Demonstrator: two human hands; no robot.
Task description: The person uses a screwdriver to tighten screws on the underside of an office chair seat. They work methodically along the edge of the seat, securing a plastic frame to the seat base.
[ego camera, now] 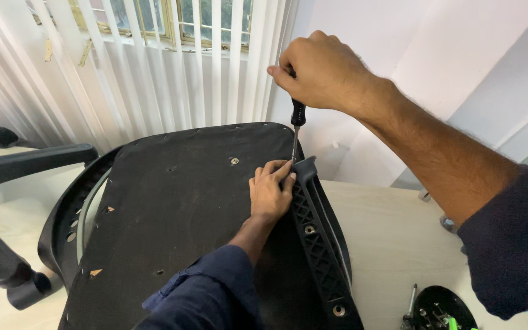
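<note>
Screwdriver [297, 125] in right hand [319, 70], left hand [270, 192] on armrest bracket [316, 238]

The screwdriver [297, 116] handle is enclosed by the right hand [319, 70], and its tip is hidden behind the left hand [270, 192] fingertips and the top of the armrest bracket [316, 232], so the fastener cannot be seen. The lower edge cuts off the seat underside [178, 201], the bracket's lower end and the round parts tray [444, 308], whose small contents are not identifiable. The left edge cuts off the second chair armrest [7, 168].
</note>
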